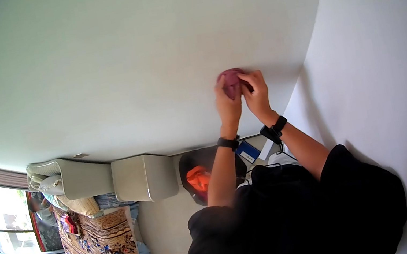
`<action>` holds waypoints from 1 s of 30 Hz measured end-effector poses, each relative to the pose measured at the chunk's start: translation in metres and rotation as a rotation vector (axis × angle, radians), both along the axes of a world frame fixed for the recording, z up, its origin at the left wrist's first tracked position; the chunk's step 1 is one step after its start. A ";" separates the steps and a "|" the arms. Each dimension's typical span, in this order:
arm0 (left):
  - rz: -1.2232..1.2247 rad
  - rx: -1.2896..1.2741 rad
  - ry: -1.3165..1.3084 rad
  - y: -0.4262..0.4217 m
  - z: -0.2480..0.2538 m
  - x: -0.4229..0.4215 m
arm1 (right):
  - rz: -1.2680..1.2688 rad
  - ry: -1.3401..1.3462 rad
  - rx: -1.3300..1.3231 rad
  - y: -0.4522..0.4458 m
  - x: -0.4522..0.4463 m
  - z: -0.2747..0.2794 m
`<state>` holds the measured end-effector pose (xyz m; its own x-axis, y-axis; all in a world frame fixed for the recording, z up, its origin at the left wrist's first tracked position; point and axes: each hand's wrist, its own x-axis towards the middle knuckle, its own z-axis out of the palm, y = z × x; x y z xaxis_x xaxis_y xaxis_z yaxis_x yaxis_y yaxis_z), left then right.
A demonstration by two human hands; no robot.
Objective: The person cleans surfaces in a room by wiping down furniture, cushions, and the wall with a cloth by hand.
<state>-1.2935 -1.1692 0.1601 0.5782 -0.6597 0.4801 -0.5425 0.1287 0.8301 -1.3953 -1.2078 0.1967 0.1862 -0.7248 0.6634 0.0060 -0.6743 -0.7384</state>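
A folded maroon cloth is bunched between my two hands, close in front of the pale wall. Whether it presses on the wall I cannot tell. My left hand grips the cloth's left and lower side, its fingers curled round the edge. On the right side, my right hand pinches the cloth between thumb and fingers. Each wrist wears a black band, and a dark cable hangs by the right one.
Below the wall stand a light bedside cabinet, a headboard and a bed with a patterned cover. A dark bag holding something orange and a blue box lie near my arms. Another wall meets at the right.
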 end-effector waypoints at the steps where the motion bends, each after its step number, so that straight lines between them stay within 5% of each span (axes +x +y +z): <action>1: 0.027 -0.026 0.012 0.005 0.009 0.004 | 0.030 0.007 -0.018 0.000 0.003 0.006; 7: 0.223 -0.189 -0.094 -0.004 0.102 -0.024 | 0.058 0.008 -0.164 -0.016 -0.005 0.082; 15: -0.136 -0.228 -0.272 -0.052 0.202 -0.077 | -0.279 -0.210 -0.283 -0.055 -0.054 0.149; 19: -0.191 -0.143 -0.423 -0.076 0.188 -0.113 | -0.398 -0.292 -0.003 -0.068 -0.082 0.115; 23: -0.176 -0.314 -0.481 -0.083 0.137 -0.105 | -0.487 -0.169 -0.164 -0.075 -0.084 0.068; 30: -0.309 -0.162 -0.526 -0.078 0.077 -0.082 | -0.464 -0.164 -0.073 -0.061 -0.073 0.026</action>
